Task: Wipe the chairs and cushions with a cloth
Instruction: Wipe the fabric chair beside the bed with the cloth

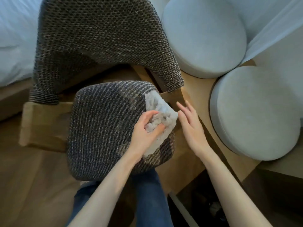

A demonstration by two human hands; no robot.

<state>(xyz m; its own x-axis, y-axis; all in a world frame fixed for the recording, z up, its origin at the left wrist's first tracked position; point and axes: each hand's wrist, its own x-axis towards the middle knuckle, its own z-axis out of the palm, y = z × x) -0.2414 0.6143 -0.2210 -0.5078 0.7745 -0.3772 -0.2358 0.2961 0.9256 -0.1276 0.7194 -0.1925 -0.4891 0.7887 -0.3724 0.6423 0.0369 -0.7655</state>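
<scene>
A dark woven chair point(98, 40) with wooden arms stands below me, its woven seat cushion point(101, 128) in the middle of the view. My left hand point(146, 128) grips a crumpled white cloth point(164, 112) over the cushion's right side. My right hand point(190, 125) hovers just right of the cloth with straight, relaxed fingers and holds nothing. Pale damp-looking streaks mark the cushion near the cloth.
Two round light grey cushions point(205, 35) point(255, 112) lie on a wooden bench point(201, 95) to the right. White bedding point(14, 38) fills the far left. Wooden floor point(32, 185) lies at the lower left, my jeans-clad legs point(147, 202) below the cushion.
</scene>
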